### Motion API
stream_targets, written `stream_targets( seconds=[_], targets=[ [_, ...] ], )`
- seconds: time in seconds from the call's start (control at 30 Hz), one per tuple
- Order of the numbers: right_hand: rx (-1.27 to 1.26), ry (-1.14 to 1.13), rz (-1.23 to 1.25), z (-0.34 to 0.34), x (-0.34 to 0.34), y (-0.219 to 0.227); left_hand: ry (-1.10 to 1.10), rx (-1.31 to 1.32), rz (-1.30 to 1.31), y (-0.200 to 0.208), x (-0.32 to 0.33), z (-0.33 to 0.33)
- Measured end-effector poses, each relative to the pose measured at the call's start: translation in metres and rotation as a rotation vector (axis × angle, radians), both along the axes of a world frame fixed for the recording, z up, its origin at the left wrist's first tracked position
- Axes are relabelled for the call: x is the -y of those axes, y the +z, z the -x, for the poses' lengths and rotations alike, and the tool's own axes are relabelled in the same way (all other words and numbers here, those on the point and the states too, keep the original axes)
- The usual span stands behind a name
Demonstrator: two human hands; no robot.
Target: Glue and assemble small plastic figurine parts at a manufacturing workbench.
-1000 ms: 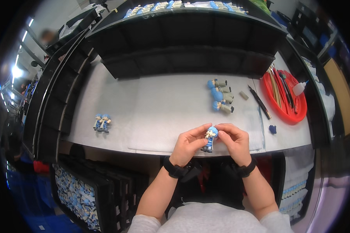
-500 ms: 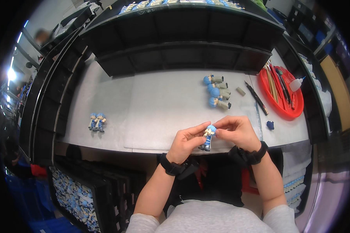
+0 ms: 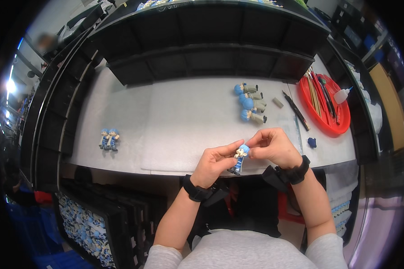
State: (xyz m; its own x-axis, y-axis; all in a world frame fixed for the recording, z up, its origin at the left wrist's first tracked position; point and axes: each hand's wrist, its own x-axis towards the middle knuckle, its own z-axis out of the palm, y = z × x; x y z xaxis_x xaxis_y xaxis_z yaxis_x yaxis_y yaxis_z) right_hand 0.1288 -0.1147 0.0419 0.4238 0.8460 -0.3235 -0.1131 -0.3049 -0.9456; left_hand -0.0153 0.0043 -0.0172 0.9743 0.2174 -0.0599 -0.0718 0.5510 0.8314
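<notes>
Between my hands, close to the table's front edge, is a small figurine (image 3: pixel 240 158) with light-blue hair and a blue and white outfit. My left hand (image 3: pixel 214 163) has it between thumb and fingers, gripping its body from the left. On the other side, my right hand (image 3: pixel 274 148) pinches at the figurine's head, thumb and fingertips closed on it. Further back lies a group of several blue-haired figurines (image 3: pixel 251 104) in greenish-grey clothes, on their sides. Two more figurines (image 3: pixel 109 139) in blue and white lie side by side at the left.
At the right, a red tray (image 3: pixel 331 127) holds brushes, sticks and a small white bottle (image 3: pixel 342 96). Near it lie a black pen-like tool (image 3: pixel 295 110), a grey block (image 3: pixel 278 102) and a dark-blue lump (image 3: pixel 312 142). Black shelving (image 3: pixel 211 36) borders the table's back; a figurine-filled crate (image 3: pixel 85 224) sits below left.
My right hand has shifted up slightly, its wrist raised, with the fingertips still at the figurine's head. The figurine tilts a little more; my left hand has barely moved.
</notes>
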Motion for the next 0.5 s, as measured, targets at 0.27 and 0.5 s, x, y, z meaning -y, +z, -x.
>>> stream_targets(
  seconds=[0.27, 0.5],
  targets=[
    [0.039, -0.003, 0.014, 0.0019, -0.0001, -0.0015, -0.016, -0.007, 0.0, -0.0012, -0.0004, 0.0008],
    [0.063, -0.015, 0.001, 0.003, 0.0002, -0.0042, -0.006, -0.004, -0.01, -0.0026, -0.0004, 0.0007]
  ],
)
